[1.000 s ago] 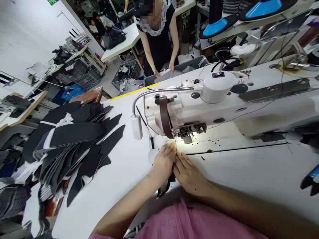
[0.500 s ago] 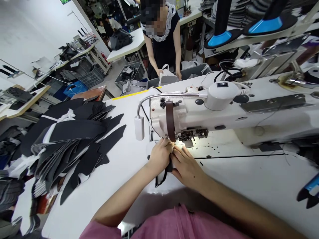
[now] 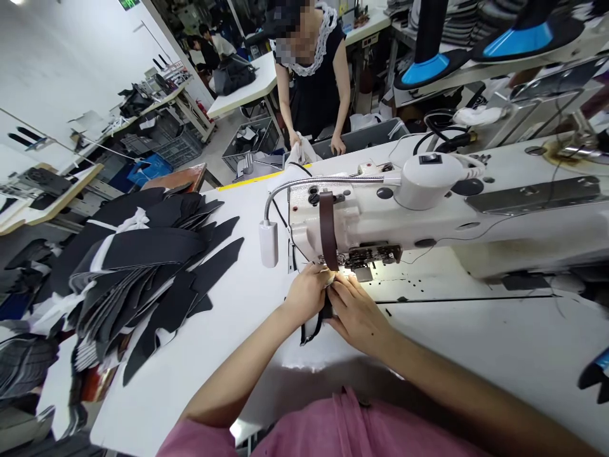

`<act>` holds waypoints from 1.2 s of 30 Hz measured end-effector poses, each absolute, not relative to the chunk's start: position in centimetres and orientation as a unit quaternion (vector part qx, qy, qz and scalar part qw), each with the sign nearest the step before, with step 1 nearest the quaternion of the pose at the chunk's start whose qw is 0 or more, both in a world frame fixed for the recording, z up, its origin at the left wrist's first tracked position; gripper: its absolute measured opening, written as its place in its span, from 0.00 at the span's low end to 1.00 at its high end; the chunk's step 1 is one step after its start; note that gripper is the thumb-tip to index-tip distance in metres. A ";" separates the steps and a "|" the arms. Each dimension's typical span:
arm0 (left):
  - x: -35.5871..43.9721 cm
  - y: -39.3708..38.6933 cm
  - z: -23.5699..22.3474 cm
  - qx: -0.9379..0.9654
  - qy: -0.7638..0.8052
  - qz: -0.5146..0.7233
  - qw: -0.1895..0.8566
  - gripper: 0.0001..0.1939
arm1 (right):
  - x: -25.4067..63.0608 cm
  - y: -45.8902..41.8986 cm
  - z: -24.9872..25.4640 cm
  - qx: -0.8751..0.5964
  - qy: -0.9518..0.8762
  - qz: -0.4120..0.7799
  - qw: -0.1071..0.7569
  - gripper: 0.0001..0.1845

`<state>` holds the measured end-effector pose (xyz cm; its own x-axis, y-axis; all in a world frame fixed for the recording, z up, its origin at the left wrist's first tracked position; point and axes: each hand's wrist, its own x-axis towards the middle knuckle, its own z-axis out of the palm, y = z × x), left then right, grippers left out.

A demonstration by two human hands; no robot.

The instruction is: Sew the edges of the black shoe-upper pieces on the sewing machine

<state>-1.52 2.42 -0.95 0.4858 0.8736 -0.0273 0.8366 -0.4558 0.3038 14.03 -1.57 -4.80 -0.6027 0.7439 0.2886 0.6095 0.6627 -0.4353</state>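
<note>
Both hands are at the needle end of a white sewing machine (image 3: 359,219), working on a dark fabric piece (image 3: 327,310) with a black edge band (image 3: 311,332) hanging from its near end. My left hand (image 3: 307,293) has its fingers bent and pinched on the piece's left side, beside a small pale patch. My right hand (image 3: 356,315) lies along the other side, fingers close together at the piece and thumb below. The fingers cover most of the piece, and the needle cannot be made out. A brown strap (image 3: 327,222) hangs over the machine head just above the fingertips.
Dark cut fabric pieces (image 3: 137,273), tied with white strips, are stacked at left. A small lamp (image 3: 269,244) on a bent neck hangs left of the machine head. Blue-black thread cones (image 3: 425,66) stand at back right. Across the table, a co-worker (image 3: 311,82) handles white cloth (image 3: 302,151).
The dark piece and its hanging black band have slid a little toward the machine. My hands keep nearly the same pose. Opposite, the co-worker's white cloth has shifted left. The view has moved slightly.
</note>
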 end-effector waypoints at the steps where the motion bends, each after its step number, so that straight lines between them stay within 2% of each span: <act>1: -1.5 2.6 -1.0 0.851 0.503 0.062 0.140 0.10 | 14.0 -1.7 -4.9 -0.386 -0.881 0.145 0.231 0.23; 12: -1.6 3.2 -1.7 0.843 0.510 0.096 0.142 0.11 | 14.0 -1.4 -5.3 -0.374 -0.882 0.129 0.255 0.23; 15: -1.7 3.2 -1.8 0.835 0.519 0.106 0.148 0.11 | 14.4 -1.5 -4.8 -0.376 -0.881 0.129 0.256 0.17; 18: -2.0 3.2 -2.2 0.813 0.552 0.111 0.149 0.11 | 15.6 -0.4 -4.6 -0.447 -0.849 0.102 0.261 0.09; 21: -2.2 3.3 -2.4 0.792 0.582 0.118 0.143 0.16 | 17.7 1.6 -4.7 -0.548 -0.799 0.032 0.246 0.08; 24: -2.5 3.9 -2.1 0.788 0.599 0.088 0.114 0.14 | 19.9 2.7 -4.1 -0.543 -0.807 0.020 0.231 0.09; 27: -2.9 5.1 -1.4 0.784 0.615 0.040 0.077 0.07 | 20.5 1.4 -3.2 -0.532 -0.791 -0.003 0.302 0.11; 30: -3.8 6.4 -0.8 0.807 0.585 0.036 0.076 0.05 | 18.3 -0.6 -3.2 -0.515 -0.781 -0.021 0.353 0.13; 33: -4.5 7.0 -0.2 0.854 0.513 0.037 0.085 0.06 | 14.3 -1.0 -4.5 -0.434 -0.852 0.023 0.291 0.16; 36: -4.2 6.1 0.2 0.884 0.460 -0.014 0.084 0.09 | 11.7 0.0 -5.9 -0.390 -0.887 0.034 0.244 0.15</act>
